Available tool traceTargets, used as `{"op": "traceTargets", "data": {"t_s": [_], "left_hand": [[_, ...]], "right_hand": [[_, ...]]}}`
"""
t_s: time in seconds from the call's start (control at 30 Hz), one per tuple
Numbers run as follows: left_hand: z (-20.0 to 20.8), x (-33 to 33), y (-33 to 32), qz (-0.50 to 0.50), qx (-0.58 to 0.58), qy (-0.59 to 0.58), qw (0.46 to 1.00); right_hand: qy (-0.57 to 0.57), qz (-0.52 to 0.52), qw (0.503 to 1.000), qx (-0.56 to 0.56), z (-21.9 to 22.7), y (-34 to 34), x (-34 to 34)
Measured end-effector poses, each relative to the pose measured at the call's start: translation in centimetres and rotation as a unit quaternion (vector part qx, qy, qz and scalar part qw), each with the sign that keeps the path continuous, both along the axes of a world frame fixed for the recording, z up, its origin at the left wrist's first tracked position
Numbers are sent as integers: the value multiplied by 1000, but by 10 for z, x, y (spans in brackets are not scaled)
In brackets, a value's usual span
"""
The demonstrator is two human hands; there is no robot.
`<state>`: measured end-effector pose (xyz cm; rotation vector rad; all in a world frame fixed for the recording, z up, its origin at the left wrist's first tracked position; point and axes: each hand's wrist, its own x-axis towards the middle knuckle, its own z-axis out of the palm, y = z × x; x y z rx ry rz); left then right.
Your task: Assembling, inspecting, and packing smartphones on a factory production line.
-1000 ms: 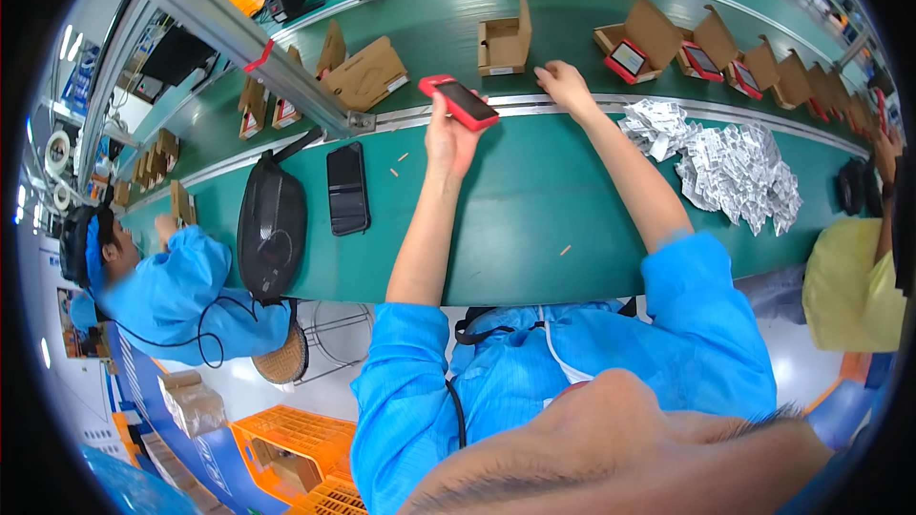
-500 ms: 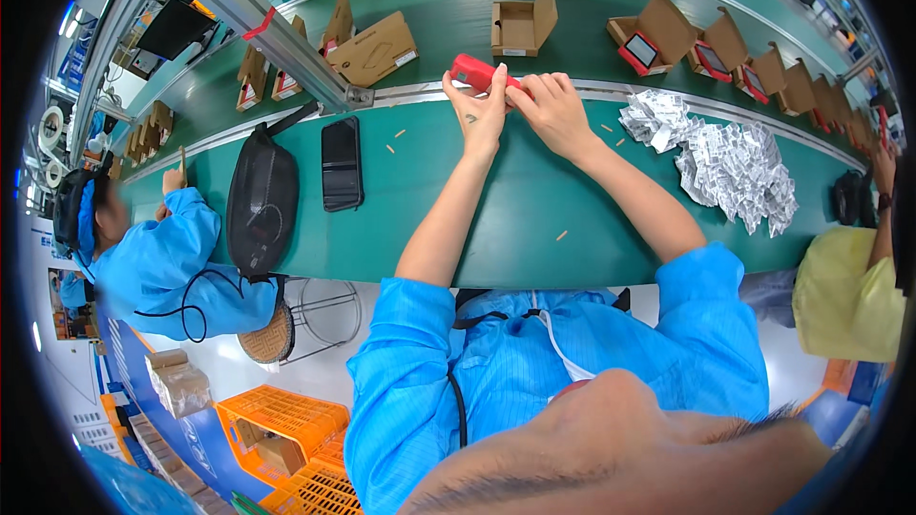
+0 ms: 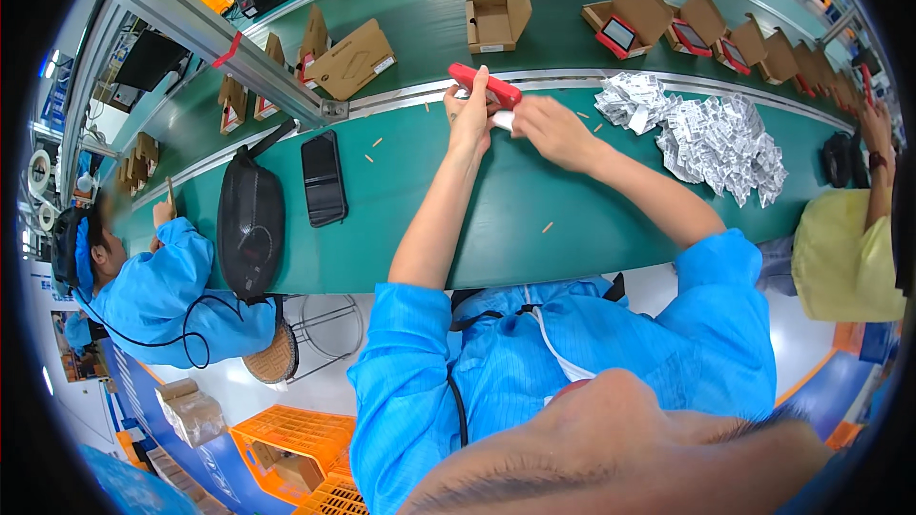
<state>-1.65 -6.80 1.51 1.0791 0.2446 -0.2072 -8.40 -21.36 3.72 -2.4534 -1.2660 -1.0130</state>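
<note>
Two hands meet over the far side of the green counter, near the metal rail. The red device is in the left hand, raised off the surface and tilted, its right end lower. Left fingers: closed round the body, thumb laid across the upper side; the undersides are hidden, so the exact placing of the other fingertips cannot be told. Right hand: fingertips drawn together, pinching a small white piece just below the device's right end. Whether that piece is attached to the device or loose, cannot tell.

Handling, judged: the device looks like a stiff, moulded casing, light enough for one hand. Its surface seems smooth, so some slip is likely under a loose grip. Best hold: across the two long edges near the middle, keeping pressure off any flat face; similar red units in cartons beyond the rail show screens, presumably the fragile part. The white piece looks thin and light; a fingertip pinch at its edge suits it.

Nearby: an open carton beyond the rail; a heap of white packets to the right.
</note>
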Motion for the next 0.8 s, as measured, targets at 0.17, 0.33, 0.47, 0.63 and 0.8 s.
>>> {"op": "traceTargets", "data": {"t_s": [0.17, 0.33, 0.47, 0.63, 0.8], "left_hand": [[2, 6, 6, -50, -59, -19, 997], [-4, -1, 2, -158, -160, -67, 972], [3, -4, 7, -206, -182, -111, 955], [21, 2, -17, -260, -281, -145, 912], [4, 36, -8, -230, -291, -164, 914]], "right_hand": [[127, -177, 939, 267, 30, -39, -40], [165, -483, 830, 225, 6, -145, -33], [-13, -468, 870, 156, 43, -101, -42], [657, -35, 508, 556, 13, -30, -19], [610, 115, 385, 683, 4, 0, 38]]}}
